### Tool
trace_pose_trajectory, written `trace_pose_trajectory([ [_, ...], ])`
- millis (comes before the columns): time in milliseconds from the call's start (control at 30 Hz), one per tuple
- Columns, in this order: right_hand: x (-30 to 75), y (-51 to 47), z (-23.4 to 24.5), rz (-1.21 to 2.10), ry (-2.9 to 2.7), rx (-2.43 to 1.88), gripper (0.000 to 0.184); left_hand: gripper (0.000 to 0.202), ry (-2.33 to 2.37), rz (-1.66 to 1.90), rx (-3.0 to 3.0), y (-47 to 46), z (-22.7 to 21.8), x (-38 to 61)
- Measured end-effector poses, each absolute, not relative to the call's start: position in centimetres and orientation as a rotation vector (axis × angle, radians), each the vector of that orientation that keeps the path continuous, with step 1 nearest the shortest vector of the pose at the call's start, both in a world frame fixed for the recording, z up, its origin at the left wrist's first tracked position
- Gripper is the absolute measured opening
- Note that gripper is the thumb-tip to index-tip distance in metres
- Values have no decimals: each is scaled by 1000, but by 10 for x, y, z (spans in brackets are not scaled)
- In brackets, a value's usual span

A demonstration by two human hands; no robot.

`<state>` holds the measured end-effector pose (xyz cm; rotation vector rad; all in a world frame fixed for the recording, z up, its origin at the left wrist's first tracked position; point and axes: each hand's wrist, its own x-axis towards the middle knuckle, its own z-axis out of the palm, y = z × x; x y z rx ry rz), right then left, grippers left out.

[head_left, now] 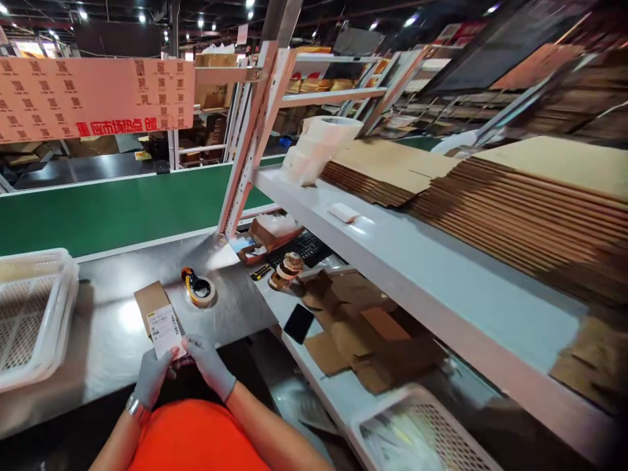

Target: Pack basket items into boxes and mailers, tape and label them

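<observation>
Printed white label (165,329) pinched between the left hand (152,376) and right hand (209,363), over the near side of the metal table (108,340).
The left fingers grasp its near-left corner, the right fingers its near-right edge; most of the label extends beyond the fingertips. Its long axis runs near to far, the far end slanting left and overlapping the brown cardboard piece (151,297); whether they touch, I cannot tell.
</observation>
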<state>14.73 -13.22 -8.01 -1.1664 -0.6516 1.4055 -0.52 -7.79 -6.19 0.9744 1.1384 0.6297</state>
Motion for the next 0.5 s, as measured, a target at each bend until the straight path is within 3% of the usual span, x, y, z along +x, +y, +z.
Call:
trace_pose_trajectory([
  [333,199,-229,-61,1454,-310,-1008,46,24,1194,575,800,-143,-55,62],
  [500,215,-247,-63,1370,-242,-1020,45,24,1146,518,863,-154,-52,84],
])
